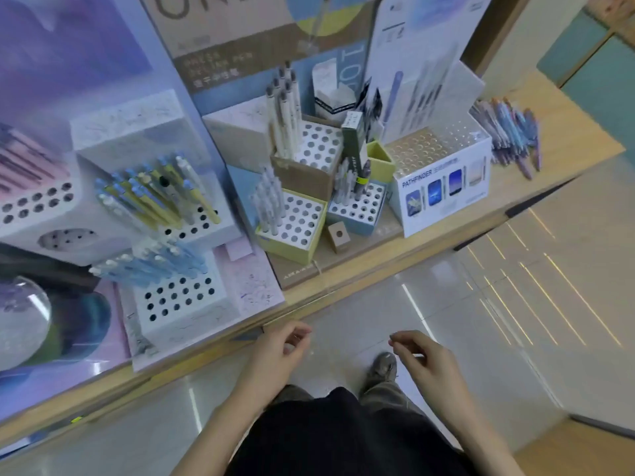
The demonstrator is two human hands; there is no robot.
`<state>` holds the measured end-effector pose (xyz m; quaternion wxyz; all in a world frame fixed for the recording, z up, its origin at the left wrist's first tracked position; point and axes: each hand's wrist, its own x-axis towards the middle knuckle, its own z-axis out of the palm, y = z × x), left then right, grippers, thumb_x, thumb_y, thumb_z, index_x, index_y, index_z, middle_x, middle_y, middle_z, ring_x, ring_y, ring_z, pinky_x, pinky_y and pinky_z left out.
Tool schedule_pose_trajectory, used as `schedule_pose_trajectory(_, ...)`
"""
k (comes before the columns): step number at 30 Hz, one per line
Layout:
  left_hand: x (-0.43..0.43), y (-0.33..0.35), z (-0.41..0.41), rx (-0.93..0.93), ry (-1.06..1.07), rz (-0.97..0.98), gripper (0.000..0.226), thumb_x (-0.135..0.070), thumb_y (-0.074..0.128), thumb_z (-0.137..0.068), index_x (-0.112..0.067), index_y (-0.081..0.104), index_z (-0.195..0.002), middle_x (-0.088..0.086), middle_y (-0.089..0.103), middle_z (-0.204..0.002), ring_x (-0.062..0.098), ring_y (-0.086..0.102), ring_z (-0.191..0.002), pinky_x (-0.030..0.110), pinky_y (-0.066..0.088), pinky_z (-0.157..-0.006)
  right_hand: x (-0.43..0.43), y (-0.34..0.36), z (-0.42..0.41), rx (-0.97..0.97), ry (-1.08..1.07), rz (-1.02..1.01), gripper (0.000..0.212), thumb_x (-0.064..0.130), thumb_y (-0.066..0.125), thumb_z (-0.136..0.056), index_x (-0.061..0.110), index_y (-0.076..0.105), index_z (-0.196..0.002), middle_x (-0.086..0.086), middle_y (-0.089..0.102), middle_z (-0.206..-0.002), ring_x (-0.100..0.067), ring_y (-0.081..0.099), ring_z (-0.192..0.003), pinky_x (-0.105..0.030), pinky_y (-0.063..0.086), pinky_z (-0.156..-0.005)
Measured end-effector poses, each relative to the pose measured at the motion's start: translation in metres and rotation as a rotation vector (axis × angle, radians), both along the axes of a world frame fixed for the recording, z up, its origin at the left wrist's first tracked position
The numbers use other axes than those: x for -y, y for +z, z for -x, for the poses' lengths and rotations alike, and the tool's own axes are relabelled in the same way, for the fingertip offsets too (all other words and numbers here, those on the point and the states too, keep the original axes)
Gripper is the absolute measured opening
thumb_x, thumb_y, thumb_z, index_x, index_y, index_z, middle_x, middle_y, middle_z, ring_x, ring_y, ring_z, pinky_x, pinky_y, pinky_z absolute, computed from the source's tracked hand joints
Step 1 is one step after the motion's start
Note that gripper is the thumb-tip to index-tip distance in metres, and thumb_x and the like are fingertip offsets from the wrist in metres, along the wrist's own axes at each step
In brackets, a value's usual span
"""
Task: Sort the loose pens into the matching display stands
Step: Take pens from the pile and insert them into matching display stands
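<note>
A pile of loose blue and purple pens [508,132] lies on the wooden counter at the far right. Left of the pile stands the white PATHFINDER stand [443,176], whose clear hole grid holds no pens. Further left are small yellow [292,231], brown [305,156] and blue [357,207] stands with white pens. Two white stands at the left hold blue and yellow pens [154,194] and pale blue pens [151,266]. My left hand [280,352] and my right hand [421,359] hover in front of the counter edge. Their fingers are loosely curled and hold nothing.
The wooden counter edge [343,286] runs diagonally from lower left to upper right. Tall printed display boards [261,39] stand behind the stands. A glass globe [20,317] sits at the far left. Glossy tiled floor [515,304] and my own shoe [383,367] lie below.
</note>
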<state>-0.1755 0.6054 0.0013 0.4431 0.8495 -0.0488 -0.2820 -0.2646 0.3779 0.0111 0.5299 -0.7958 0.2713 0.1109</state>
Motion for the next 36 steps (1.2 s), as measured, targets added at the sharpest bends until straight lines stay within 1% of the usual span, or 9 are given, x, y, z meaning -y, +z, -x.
schedule_pose_trajectory(5, 0.101, -0.007, 0.004, -0.064, -0.01, 0.01, 0.021, -0.013, 0.06, -0.091, -0.034, 0.061, -0.088, -0.01, 0.066, -0.095, -0.004, 0.059, -0.085, 0.012, 0.043, -0.075, 0.106, -0.003, 0.02, -0.047, -0.011, 0.033, 0.018, 0.013, 0.058, -0.093, 0.027, 0.067, -0.087, 0.012, 0.07, -0.087, 0.0, 0.062, -0.079, -0.011, 0.045, -0.069)
schedule_pose_trajectory(8, 0.153, -0.009, 0.012, -0.085, -0.013, -0.009, 0.019, -0.013, 0.059, -0.092, -0.032, 0.062, -0.089, -0.01, 0.065, -0.094, -0.006, 0.058, -0.085, 0.008, 0.044, -0.073, 0.164, -0.007, 0.009, -0.033, 0.004, 0.066, 0.014, 0.017, 0.057, -0.094, 0.027, 0.067, -0.093, 0.013, 0.07, -0.092, 0.001, 0.062, -0.083, -0.01, 0.046, -0.071)
schedule_pose_trajectory(11, 0.189, -0.004, 0.014, -0.084, 0.035, -0.008, 0.018, -0.011, 0.06, -0.091, -0.028, 0.065, -0.09, -0.009, 0.067, -0.092, 0.0, 0.061, -0.085, 0.008, 0.045, -0.072, 0.207, -0.001, -0.01, -0.005, 0.024, 0.052, 0.013, 0.019, 0.056, -0.095, 0.025, 0.067, -0.097, 0.014, 0.069, -0.094, 0.003, 0.061, -0.086, -0.01, 0.046, -0.073)
schedule_pose_trajectory(15, 0.23, -0.001, -0.001, -0.083, 0.1, -0.02, 0.02, -0.008, 0.061, -0.09, -0.027, 0.064, -0.084, -0.008, 0.068, -0.087, -0.007, 0.06, -0.083, 0.005, 0.044, -0.068, 0.249, 0.009, -0.055, 0.045, 0.097, 0.027, 0.013, 0.019, 0.055, -0.096, 0.028, 0.065, -0.095, 0.012, 0.068, -0.093, 0.002, 0.061, -0.086, -0.011, 0.046, -0.073)
schedule_pose_trajectory(21, 0.311, -0.011, -0.066, -0.077, 0.097, -0.005, 0.018, -0.013, 0.062, -0.09, -0.029, 0.065, -0.084, -0.012, 0.07, -0.083, -0.004, 0.062, -0.08, 0.007, 0.044, -0.069, 0.315, 0.007, -0.128, 0.063, 0.198, 0.049, 0.014, 0.019, 0.053, -0.096, 0.03, 0.062, -0.094, 0.01, 0.068, -0.093, 0.002, 0.058, -0.087, -0.014, 0.046, -0.073)
schedule_pose_trajectory(24, 0.366, -0.004, -0.108, -0.025, 0.009, 0.021, 0.019, -0.015, 0.061, -0.091, -0.033, 0.064, -0.085, -0.016, 0.068, -0.085, -0.003, 0.061, -0.081, 0.008, 0.044, -0.07, 0.356, 0.003, -0.145, 0.03, 0.185, 0.102, 0.012, 0.021, 0.054, -0.096, 0.023, 0.065, -0.1, 0.011, 0.067, -0.094, 0.003, 0.056, -0.087, -0.013, 0.045, -0.072)
schedule_pose_trajectory(29, 0.458, 0.015, -0.175, 0.01, -0.11, 0.084, 0.014, -0.018, 0.057, -0.094, -0.031, 0.063, -0.094, -0.016, 0.065, -0.096, -0.004, 0.058, -0.088, 0.01, 0.043, -0.076, 0.431, 0.002, -0.151, -0.054, 0.095, 0.128, 0.015, 0.02, 0.056, -0.095, 0.032, 0.063, -0.093, 0.014, 0.068, -0.094, 0.004, 0.06, -0.084, -0.011, 0.045, -0.07)
schedule_pose_trajectory(32, 0.498, 0.019, -0.208, 0.025, -0.066, 0.119, 0.014, -0.014, 0.056, -0.094, -0.024, 0.064, -0.098, -0.014, 0.065, -0.096, -0.006, 0.057, -0.089, 0.014, 0.045, -0.078, 0.472, 0.004, -0.163, -0.08, 0.107, 0.133, 0.023, 0.019, 0.057, -0.094, 0.04, 0.061, -0.085, 0.02, 0.068, -0.088, 0.002, 0.061, -0.082, -0.01, 0.045, -0.068)
schedule_pose_trajectory(36, 0.533, 0.009, -0.233, 0.057, 0.056, 0.08, 0.022, -0.01, 0.057, -0.093, -0.031, 0.06, -0.095, -0.013, 0.061, -0.098, -0.001, 0.057, -0.091, 0.019, 0.046, -0.08, 0.519, -0.007, -0.212, -0.094, 0.204, 0.11, 0.019, 0.018, 0.055, -0.095, 0.033, 0.062, -0.086, 0.018, 0.067, -0.089, 0.001, 0.061, -0.083, -0.015, 0.044, -0.07)
